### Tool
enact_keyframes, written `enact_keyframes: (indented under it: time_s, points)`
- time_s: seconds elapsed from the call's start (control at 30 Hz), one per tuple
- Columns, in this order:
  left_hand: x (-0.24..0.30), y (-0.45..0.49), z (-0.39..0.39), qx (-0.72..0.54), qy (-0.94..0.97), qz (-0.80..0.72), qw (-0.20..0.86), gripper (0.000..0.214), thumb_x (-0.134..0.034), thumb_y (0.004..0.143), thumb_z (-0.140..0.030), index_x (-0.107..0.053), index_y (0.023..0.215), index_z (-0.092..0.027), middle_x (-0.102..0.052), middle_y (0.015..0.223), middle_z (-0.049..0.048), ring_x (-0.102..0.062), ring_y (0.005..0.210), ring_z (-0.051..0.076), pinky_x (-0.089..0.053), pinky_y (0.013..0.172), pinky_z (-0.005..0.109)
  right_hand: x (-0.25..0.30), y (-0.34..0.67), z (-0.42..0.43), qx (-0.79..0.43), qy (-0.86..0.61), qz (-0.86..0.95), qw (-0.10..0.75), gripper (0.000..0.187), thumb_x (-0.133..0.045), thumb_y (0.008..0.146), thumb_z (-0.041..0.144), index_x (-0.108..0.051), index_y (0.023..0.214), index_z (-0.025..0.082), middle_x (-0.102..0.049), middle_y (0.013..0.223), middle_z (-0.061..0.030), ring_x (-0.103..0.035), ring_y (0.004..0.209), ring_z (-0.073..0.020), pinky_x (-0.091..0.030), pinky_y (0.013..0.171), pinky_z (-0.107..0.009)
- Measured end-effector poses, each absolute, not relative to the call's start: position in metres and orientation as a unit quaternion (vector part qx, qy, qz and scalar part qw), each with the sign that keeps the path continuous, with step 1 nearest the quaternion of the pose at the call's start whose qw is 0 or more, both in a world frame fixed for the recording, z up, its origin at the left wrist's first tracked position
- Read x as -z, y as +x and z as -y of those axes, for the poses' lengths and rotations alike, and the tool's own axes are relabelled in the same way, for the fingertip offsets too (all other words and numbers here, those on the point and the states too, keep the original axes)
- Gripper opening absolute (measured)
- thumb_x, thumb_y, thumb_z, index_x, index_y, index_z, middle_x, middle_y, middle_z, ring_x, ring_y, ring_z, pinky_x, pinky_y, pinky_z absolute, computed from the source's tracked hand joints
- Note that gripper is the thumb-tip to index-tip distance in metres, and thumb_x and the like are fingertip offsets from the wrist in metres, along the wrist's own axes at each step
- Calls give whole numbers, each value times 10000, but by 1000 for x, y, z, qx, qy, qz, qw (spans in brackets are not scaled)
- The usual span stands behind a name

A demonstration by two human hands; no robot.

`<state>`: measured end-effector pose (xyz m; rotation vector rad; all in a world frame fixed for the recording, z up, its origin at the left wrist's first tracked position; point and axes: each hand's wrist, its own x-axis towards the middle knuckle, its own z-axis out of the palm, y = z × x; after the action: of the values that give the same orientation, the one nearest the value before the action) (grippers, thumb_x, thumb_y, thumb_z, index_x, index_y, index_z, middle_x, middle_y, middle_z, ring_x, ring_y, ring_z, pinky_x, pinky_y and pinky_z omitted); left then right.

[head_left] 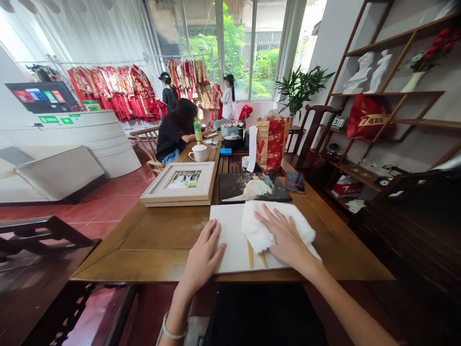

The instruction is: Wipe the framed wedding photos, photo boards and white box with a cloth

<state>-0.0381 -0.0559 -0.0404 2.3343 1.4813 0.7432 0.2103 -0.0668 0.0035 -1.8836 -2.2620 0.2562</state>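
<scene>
A white board lies flat on the wooden table in front of me, close to its near edge. My left hand rests on the board's left edge with its fingers stretched out. A white towel covers the board's right part. On top of it my right hand lies flat, fingers spread. Below the towel's lower edge two yellowish strips show on the board; whether they are printed or separate pieces I cannot tell. Just behind the board is a dark picture panel with a white dress on it.
On the wooden table a framed photo lies to the left. Farther back are a lidded white mug, a red and brown paper bag and a blue box. Beyond the mug sits a person; two others stand near red garments.
</scene>
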Motion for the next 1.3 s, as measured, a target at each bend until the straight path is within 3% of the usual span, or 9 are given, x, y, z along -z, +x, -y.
enact_keyframes:
  time_s: [0.17, 0.4, 0.6, 0.77, 1.1, 1.3]
  points:
    - [39, -38, 56, -250, 806, -517, 145, 516, -382, 937, -353, -374, 1414, -156, -305, 1521, 114, -242, 1417, 249, -283, 1133, 437, -14, 196, 18, -126, -595, 791, 73, 870, -423, 636, 20, -290, 1455, 281, -203, 1556, 1, -91, 1424, -339, -75, 1020, -748]
    - [39, -37, 56, -253, 802, -521, 150, 510, -392, 933, -353, -387, 1407, -165, -315, 1517, 107, -251, 1414, 243, -284, 1134, 426, -24, 189, 49, -115, -536, 835, 39, 858, -435, 601, -10, -371, 1422, 228, -236, 1550, -23, -102, 1421, -341, -84, 1052, -715]
    - [41, -37, 56, -272, 801, -514, 140, 496, -405, 932, -341, -388, 1408, -200, -327, 1513, 91, -275, 1404, 248, -292, 1130, 439, -34, 197, 132, -183, -465, 865, 29, 1007, -418, 465, -28, -378, 1411, 314, -242, 1544, 41, -57, 1440, -269, -55, 1122, -621]
    - [41, -36, 57, -272, 800, -516, 138, 495, -403, 933, -343, -393, 1407, -200, -333, 1510, 89, -279, 1403, 245, -289, 1133, 430, -35, 215, 137, -227, -451, 862, 53, 971, -391, 482, -19, -425, 1372, 367, -315, 1511, 78, -143, 1432, -201, -67, 1149, -551]
    - [39, -37, 56, -260, 803, -515, 148, 503, -398, 936, -361, -387, 1410, -192, -328, 1512, 94, -261, 1411, 248, -287, 1133, 435, -27, 176, 29, -153, -543, 823, 68, 788, -455, 607, 51, -447, 1374, 229, -336, 1510, -27, -192, 1400, -315, -100, 1066, -688]
    - [41, -38, 56, -270, 804, -509, 148, 509, -419, 923, -318, -371, 1420, -215, -325, 1514, 87, -269, 1407, 247, -309, 1121, 436, -20, 162, 52, -106, -534, 836, 66, 711, -488, 653, 66, -473, 1352, 197, -349, 1504, -61, -169, 1395, -359, -77, 1070, -689]
